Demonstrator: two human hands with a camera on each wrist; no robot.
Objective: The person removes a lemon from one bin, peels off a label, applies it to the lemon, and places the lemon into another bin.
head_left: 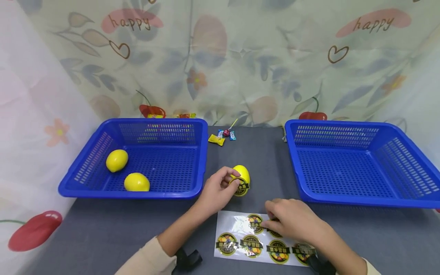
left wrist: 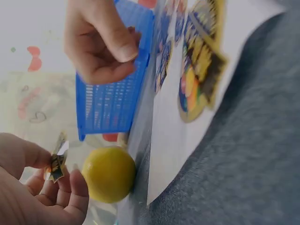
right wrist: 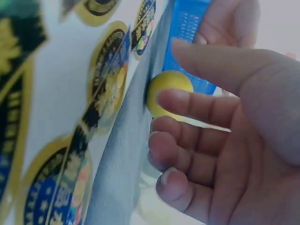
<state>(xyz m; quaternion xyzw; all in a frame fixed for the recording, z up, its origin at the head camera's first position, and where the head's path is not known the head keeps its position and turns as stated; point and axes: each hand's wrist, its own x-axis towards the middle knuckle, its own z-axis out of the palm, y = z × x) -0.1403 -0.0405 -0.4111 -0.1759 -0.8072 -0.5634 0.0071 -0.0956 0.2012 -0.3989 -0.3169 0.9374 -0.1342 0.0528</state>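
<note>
Left hand pinches a round sticker near the yellow lemon, which sits on the grey table between two blue baskets. Right hand is over the sticker sheet, fingers loosely bent, thumb apart, gripping nothing.

The left hand pinches while the right hand hangs loosely curled.

Grey surface occupied by left blue basket, right blue basket; between them placed lemon, candies; sticker sheet laid nearer.
</note>
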